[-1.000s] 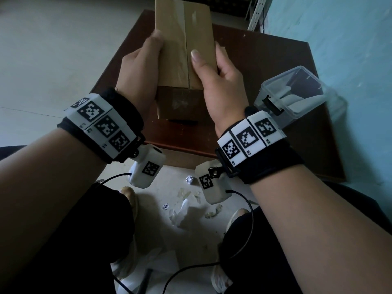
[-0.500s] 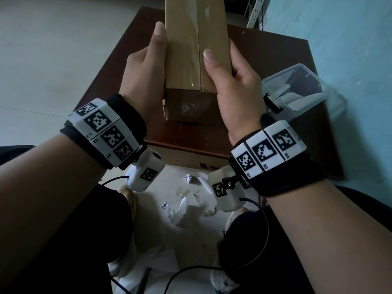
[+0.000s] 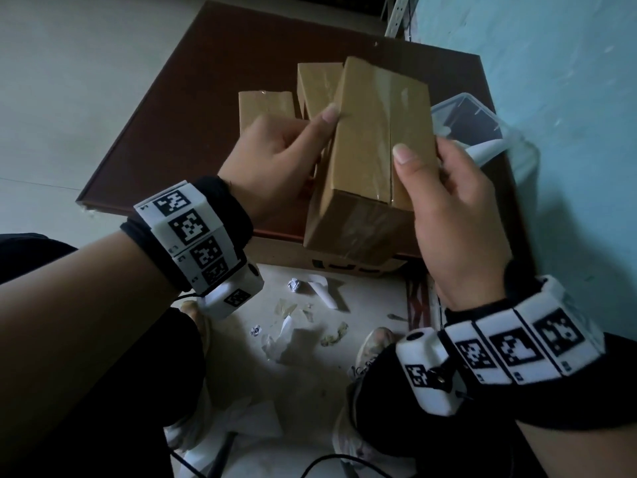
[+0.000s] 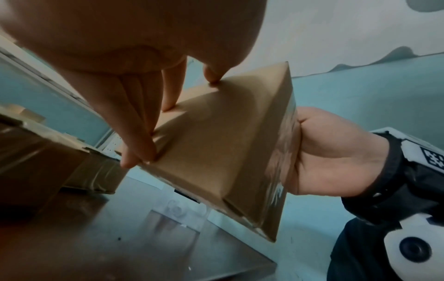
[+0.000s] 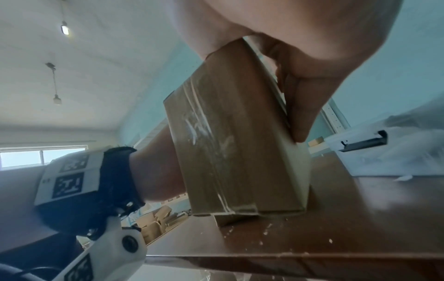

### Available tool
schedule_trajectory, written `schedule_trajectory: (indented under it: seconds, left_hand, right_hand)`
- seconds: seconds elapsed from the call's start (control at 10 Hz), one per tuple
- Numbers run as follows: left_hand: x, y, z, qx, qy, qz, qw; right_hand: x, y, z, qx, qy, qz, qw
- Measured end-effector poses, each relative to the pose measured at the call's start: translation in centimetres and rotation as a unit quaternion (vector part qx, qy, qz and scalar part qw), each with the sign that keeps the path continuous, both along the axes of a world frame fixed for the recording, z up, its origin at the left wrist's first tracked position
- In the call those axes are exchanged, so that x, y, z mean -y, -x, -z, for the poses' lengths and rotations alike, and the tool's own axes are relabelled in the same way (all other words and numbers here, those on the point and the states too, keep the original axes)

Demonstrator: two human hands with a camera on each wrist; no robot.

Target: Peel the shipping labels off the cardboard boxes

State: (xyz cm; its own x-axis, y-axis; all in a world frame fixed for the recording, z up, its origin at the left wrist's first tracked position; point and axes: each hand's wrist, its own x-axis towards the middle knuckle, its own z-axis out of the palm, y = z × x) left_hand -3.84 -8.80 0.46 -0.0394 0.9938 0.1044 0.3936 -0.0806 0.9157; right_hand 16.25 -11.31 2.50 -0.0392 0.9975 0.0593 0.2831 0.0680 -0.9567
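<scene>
Both hands are gripping the taped cardboard box (image 3: 374, 157) above the table's near edge: left hand (image 3: 275, 160) at 9 o'clock, right hand (image 3: 451, 215) at 3; two boxes (image 3: 265, 105) are lying at 11

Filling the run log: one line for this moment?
phase: inspecting | held: cardboard box | left hand: grips | right hand: grips | label: none visible
</scene>
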Motion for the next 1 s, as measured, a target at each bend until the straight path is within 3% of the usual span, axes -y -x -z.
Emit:
schedule_trajectory:
  seconds: [0.2,0.6,0.9,1.0]
  left_hand:
    - [-0.5,-1.6,0.8,0.129,0.133,-0.02,0.982]
    - [-1.7,-1.6,1.9,0.087,0.192,-0.083,0.974]
    - [-1.9,-0.3,1.5,-0.079,0.045,-0.129,0.988]
    - [-1.9,0.3,0.7,-0.105,0.01,-0.139,0.985]
  right_hand:
    - [-1.1,0.1,1.1,0.053,0.048,0.001,0.997]
    - [-4.0,1.9,4.2,0.111,0.076,-0.022,0.991]
    - [-5.3,3.1,2.5,0.158,0.102,-0.003,0.982]
    - [-4.9,3.0,1.3,0.196,0.015,0.075,0.978]
